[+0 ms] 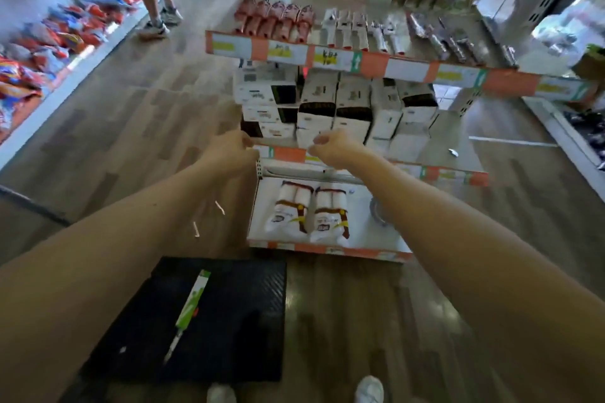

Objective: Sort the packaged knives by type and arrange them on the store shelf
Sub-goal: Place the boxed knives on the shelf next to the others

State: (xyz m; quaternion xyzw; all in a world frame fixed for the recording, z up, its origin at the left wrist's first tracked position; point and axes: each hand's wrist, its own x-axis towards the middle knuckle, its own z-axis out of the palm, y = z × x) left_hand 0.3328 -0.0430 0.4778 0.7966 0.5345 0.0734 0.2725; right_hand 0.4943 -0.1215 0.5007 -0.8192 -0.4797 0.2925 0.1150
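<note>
one green knife in the crate, below the hands
left hand (235,149) and right hand (334,147) are raised side by side, fingers curled, nothing visible in them. the green packaged knife (190,307) lies well below, back toward the feet, under the left arm in the black crate (255,304). its long axis slants, thin end nearest the body. left hand looks nearer.

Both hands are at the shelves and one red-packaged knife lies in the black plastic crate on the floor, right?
Wrong colour: the head view shows the packaged knife in the black plastic crate is green, not red. The rest holds.
</note>
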